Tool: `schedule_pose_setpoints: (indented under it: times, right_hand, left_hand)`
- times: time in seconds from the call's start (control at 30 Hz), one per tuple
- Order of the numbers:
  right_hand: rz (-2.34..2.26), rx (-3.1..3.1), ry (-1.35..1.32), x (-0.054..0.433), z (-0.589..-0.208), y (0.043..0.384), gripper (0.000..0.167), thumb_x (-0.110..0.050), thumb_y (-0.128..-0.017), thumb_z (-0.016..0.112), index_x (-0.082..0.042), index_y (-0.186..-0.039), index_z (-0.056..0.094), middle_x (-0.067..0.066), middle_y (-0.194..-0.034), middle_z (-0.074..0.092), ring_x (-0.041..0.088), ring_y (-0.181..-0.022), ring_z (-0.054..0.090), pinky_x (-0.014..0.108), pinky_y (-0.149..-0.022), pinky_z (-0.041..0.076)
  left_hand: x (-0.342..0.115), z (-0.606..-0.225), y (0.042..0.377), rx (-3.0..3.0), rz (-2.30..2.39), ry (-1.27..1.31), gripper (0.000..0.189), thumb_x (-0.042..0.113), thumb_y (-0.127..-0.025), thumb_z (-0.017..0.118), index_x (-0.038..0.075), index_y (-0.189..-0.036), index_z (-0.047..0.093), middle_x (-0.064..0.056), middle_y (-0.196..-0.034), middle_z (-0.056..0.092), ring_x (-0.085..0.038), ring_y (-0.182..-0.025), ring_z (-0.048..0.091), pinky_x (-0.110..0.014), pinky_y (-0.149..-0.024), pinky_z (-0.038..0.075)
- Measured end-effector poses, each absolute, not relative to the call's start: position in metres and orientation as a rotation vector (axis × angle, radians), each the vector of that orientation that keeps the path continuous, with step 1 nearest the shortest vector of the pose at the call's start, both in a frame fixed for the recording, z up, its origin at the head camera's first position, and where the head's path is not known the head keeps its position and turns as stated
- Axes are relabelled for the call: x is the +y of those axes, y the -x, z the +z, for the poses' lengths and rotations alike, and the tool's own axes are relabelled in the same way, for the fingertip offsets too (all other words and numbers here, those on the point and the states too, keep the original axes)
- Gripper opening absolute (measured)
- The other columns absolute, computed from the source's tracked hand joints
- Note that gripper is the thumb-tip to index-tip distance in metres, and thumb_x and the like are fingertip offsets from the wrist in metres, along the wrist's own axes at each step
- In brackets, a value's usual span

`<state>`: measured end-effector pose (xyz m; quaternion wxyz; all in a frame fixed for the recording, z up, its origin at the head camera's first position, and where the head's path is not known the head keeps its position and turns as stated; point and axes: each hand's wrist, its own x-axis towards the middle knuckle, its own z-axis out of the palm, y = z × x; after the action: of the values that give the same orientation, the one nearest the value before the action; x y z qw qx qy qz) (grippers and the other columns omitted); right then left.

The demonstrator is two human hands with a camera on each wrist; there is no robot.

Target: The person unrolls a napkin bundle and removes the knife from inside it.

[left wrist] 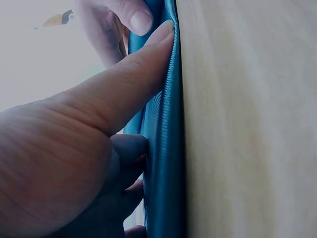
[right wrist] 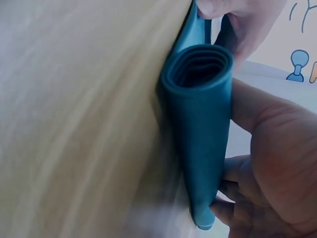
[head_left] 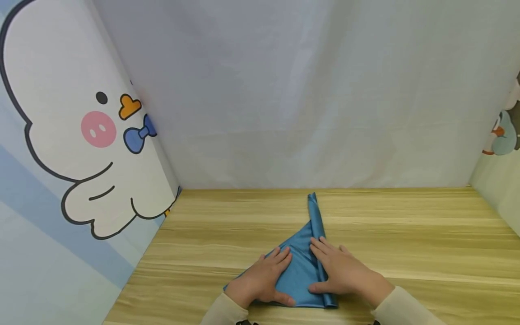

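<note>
A shiny blue cloth (head_left: 301, 270) lies on the table, its right side wound into a narrow roll (head_left: 315, 214) that points away from me. The flat part left of the roll tapers to a corner. My left hand (head_left: 262, 279) rests on this flat part with fingers outstretched, its thumb close to the stitched near hem (left wrist: 166, 129). Over the roll lies my right hand (head_left: 343, 268), fingers extended along it and thumb on the flat cloth at its left. In the right wrist view, the roll's end (right wrist: 198, 69) shows several spiral layers.
The wood-grain table (head_left: 406, 234) extends on both sides of the cloth. A pale curtain (head_left: 304, 99) stands along its back edge. At the left is a panel with a white cartoon bird (head_left: 61, 113), and another printed panel (head_left: 503, 135) is at the right.
</note>
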<state>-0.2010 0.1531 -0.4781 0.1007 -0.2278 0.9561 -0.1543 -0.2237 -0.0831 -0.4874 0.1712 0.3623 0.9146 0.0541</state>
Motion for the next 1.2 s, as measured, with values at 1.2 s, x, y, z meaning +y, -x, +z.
schedule_pose_setpoints:
  times: [1.2]
  right_hand:
    - [-0.716,2.795,0.565,0.188,-0.481,0.186,0.092,-0.050,-0.080,0.074,-0.001,-0.148,0.035,0.014,-0.156,0.024,0.037,-0.141,0.024,0.064,-0.104,0.026]
  left_hand:
    - [-0.083,-0.488,0.223,2.629,0.144,-1.041,0.105,0.069,-0.075,0.066,0.013,-0.154,0.025,-0.003,-0.160,0.017,-0.024,-0.146,0.015,-0.055,-0.109,0.027]
